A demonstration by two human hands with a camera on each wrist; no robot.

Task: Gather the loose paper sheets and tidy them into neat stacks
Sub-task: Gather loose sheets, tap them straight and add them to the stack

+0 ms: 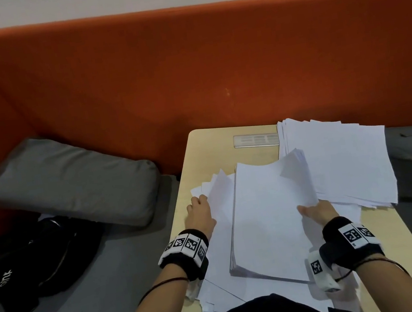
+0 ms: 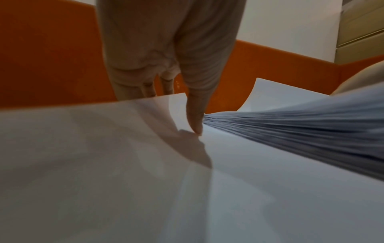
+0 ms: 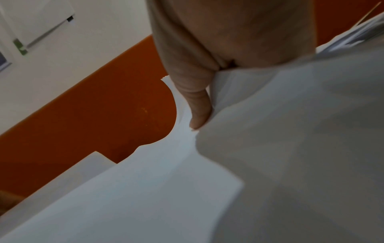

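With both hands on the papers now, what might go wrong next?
1. The right hand grips the middle stack only at one bent edge; sheets might slide out or crease.
2. The loose sheets under the left hand are fanned and may spread further.
3. Sheets overhang the table near edge and may fall.

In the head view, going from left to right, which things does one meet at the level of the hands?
Black bag → grey cushion → left hand → paper stack → right hand → far pile of sheets.
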